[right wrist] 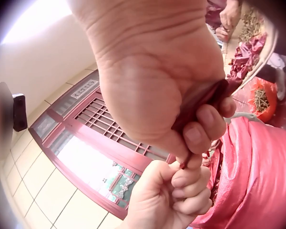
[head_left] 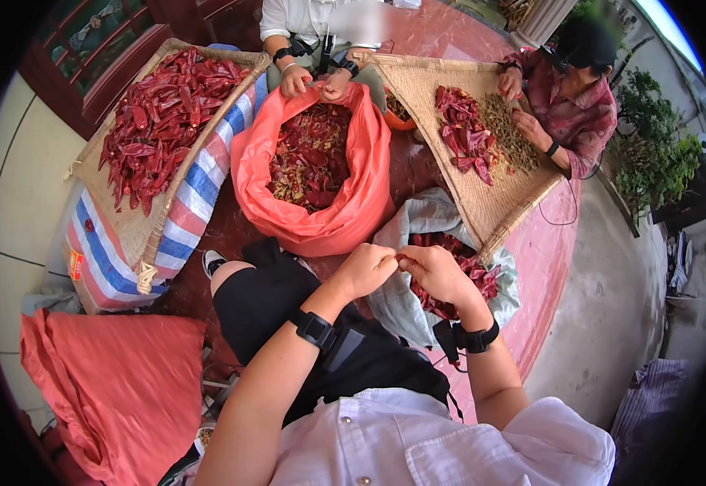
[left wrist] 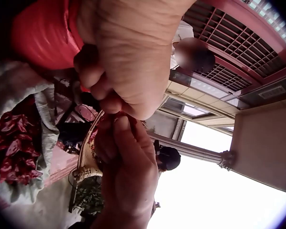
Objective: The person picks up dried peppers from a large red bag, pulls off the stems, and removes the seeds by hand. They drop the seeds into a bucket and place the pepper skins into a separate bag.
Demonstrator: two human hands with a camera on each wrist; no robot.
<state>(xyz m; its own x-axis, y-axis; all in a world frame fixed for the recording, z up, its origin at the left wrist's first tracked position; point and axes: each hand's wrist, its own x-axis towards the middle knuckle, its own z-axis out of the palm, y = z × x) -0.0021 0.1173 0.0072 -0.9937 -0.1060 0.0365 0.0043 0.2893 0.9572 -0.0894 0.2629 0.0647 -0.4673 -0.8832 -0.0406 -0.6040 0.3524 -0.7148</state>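
Note:
In the head view my left hand and right hand meet fingertip to fingertip above the near edge of a pale woven sack holding dried red chilies. A dark red chili lies inside my curled right hand in the right wrist view, its end pinched at the thumb. My left hand has curled fingers and its thumb and forefinger pinch at that same end. The left wrist view shows both hands touching; the chili is mostly hidden there.
A red plastic bag of chili pieces stands ahead. Woven trays with chilies lie left and right; the left one rests on a striped bag. Two people sit across, their hands busy. Red cloth lies at lower left.

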